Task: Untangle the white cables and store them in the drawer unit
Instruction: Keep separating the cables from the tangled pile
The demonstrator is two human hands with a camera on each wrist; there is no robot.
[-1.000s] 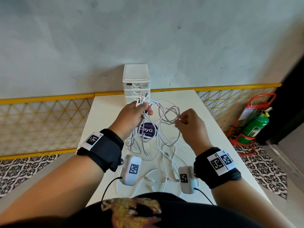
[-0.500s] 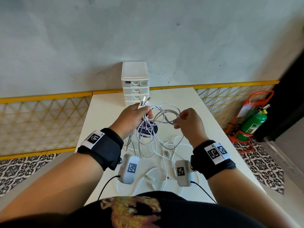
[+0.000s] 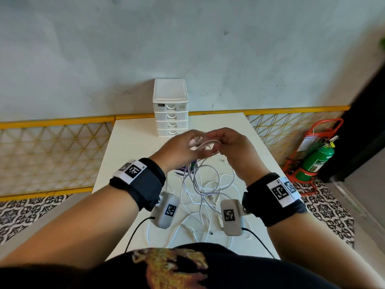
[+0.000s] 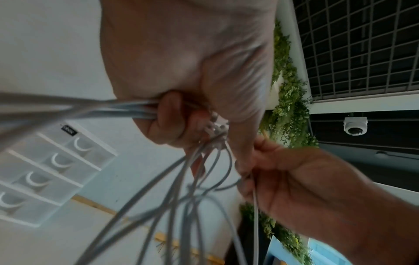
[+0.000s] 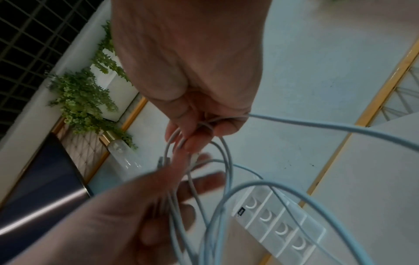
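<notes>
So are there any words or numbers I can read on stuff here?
Black label on the drawer unit: white letters, too small and blurred to read.
Purple sticker on the table: mostly hidden by the white cables, unreadable.
Tag on the fire extinguisher: too small.
Wristband markers: square codes, no words.

The head view looks down and forward from above over the worktop (image 3: 129, 142) toward the wall. Each wrist view sits very close behind its own hand, facing along the fingers. All three share the drawer unit (image 3: 170, 107) (image 4: 45, 172) (image 5: 281, 226).
</notes>
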